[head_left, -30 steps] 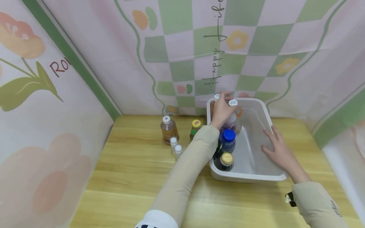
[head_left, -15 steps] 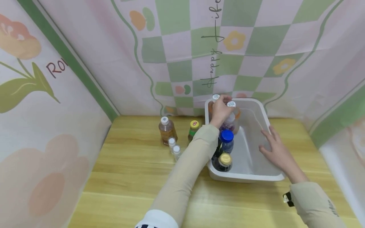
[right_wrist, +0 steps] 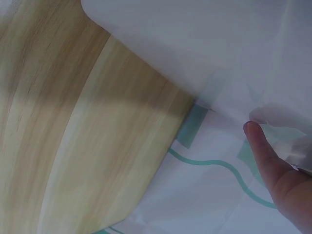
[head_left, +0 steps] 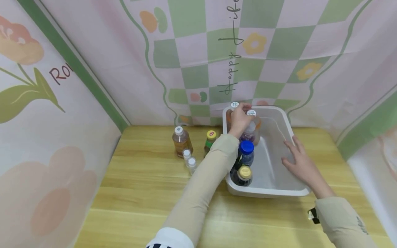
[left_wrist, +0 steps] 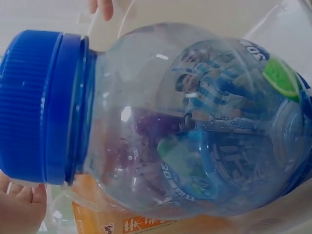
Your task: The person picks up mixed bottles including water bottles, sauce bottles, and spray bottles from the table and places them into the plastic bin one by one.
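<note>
In the head view my left hand (head_left: 241, 120) reaches over the back left of a light grey bin (head_left: 270, 192). Its fingers and thumb grip the top of a white-capped bottle (head_left: 251, 112); most of that bottle is hidden. Another white-capped bottle (head_left: 234, 104) stands just left of the hand. Nearer the front are a clear bottle with a blue cap (head_left: 247, 147) and a dark bottle with a yellow cap (head_left: 245, 173). The blue-capped bottle (left_wrist: 141, 122) fills the left wrist view. At the bin's right rim rests my right hand (head_left: 302, 165), fingers spread.
On the wooden table (head_left: 136, 193), left of the bin, stand a brown bottle with a white cap (head_left: 182, 143), two small white-capped vials (head_left: 187, 155) and a yellow-capped jar (head_left: 211, 137). A patterned curtain (head_left: 192, 48) hangs behind the table.
The head view has shifted slightly, moving everything a little left in it. Both hands keep their places at the bin.
</note>
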Tool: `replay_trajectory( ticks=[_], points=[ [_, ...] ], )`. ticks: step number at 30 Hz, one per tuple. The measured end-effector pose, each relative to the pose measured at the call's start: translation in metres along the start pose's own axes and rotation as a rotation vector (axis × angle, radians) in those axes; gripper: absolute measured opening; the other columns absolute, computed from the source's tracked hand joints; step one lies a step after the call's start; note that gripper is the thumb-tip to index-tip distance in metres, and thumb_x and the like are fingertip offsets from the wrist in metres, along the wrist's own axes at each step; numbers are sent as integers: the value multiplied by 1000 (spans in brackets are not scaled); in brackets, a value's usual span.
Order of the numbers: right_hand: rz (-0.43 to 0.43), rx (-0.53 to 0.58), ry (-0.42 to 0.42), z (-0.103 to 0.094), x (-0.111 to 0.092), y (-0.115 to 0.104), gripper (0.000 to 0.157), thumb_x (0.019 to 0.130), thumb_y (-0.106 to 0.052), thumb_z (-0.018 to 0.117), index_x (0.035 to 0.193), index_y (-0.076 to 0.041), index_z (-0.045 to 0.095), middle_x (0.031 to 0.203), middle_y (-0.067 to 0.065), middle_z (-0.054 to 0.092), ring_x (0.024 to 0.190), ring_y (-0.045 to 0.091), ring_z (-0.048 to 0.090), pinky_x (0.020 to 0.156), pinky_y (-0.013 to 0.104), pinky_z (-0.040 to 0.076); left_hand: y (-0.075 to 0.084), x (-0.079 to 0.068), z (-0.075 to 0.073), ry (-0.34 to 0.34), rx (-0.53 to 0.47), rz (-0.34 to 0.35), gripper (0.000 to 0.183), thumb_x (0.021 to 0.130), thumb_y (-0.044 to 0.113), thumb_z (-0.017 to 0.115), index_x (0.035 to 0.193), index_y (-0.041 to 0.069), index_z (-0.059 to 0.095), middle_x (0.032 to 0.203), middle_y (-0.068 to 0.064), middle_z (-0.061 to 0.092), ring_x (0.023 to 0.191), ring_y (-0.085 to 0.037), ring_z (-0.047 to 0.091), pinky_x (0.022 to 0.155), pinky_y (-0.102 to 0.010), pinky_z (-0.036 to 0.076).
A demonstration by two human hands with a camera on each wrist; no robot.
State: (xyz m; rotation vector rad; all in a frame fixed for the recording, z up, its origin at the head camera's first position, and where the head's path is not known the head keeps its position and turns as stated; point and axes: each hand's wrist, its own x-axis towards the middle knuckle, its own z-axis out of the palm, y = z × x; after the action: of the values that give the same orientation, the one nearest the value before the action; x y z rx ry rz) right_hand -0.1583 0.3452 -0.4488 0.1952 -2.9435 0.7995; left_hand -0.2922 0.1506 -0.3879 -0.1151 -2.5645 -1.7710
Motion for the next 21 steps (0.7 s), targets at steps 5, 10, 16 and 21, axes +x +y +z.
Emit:
replay_trajectory(
  ticks=[5,10,16,21],
  points=[
    [-1,-3,-9,-1,0,-1,64,87,-12,57,142,7,29,156,27,2,112,67,36,83,77,34,0,1,-2,-34,-5,-7,36,82,6,69,118,9,62,115,-6,69,106,-16,65,83,-14,51],
    [3,-8,-12,-1,0,-2,64,87,-12,57,142,7,30,156,28,2,110,67,37,82,77,35,-1,2,-4,-55,9,-10,37,85,10,68,121,11,61,119,-4,67,109,-15,64,88,-15,51],
    [6,-9,-18,-1,0,-2,64,87,-12,57,142,8,30,156,27,1,110,68,37,81,77,36,0,3,-8,-64,-26,-1,37,84,9,68,121,8,61,122,-6,66,112,-16,63,92,-16,50],
    [20,-7,-35,-2,1,-1,64,88,-13,57,143,7,29,157,25,-2,112,68,35,81,78,35,4,2,-10,-83,-12,1,38,84,11,69,121,11,61,123,-4,65,114,-13,62,92,-16,49]
  ],
)
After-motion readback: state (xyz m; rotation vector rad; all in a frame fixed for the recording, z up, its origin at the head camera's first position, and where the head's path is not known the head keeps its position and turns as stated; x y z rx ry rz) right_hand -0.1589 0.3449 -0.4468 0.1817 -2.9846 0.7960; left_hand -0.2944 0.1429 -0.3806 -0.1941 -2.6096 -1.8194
